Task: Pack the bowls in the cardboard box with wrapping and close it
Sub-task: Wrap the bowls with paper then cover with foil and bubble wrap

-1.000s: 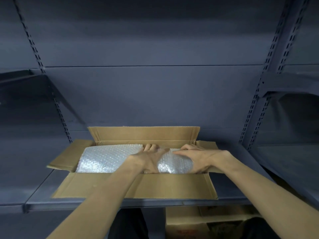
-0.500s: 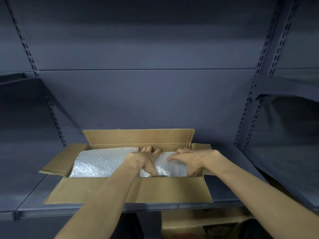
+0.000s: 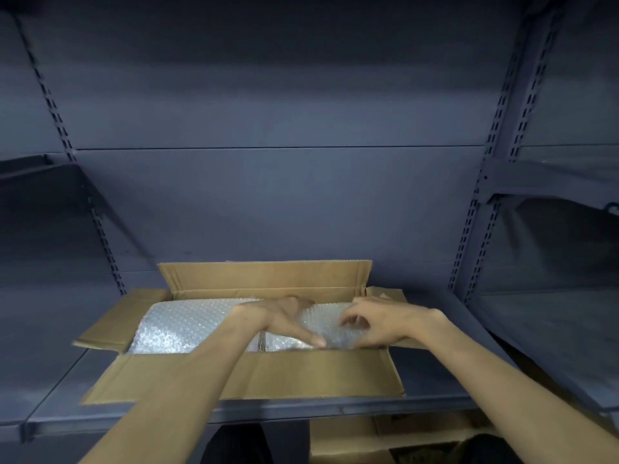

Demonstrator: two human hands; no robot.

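Note:
An open cardboard box point(image 3: 311, 373) stands on a dark metal shelf, its four flaps spread outward. Bubble wrap point(image 3: 181, 326) fills the inside and covers whatever lies under it; no bowl shows. My left hand point(image 3: 284, 319) lies flat on the wrap near the middle, fingers straight and thumb stretched toward the near wall. My right hand point(image 3: 378, 324) is over the right end of the box, its fingers curled and pinching a fold of the bubble wrap.
The grey shelf point(image 3: 445, 383) carries the box close to its front edge. Slotted uprights point(image 3: 482, 209) rise on both sides, with side shelves left and right. Another cardboard box point(image 3: 348, 440) sits below the shelf.
My right hand's fingers have curled from lying flat to pinching the wrap at the right end. My left hand has stayed pressed on the wrap, thumb spreading out.

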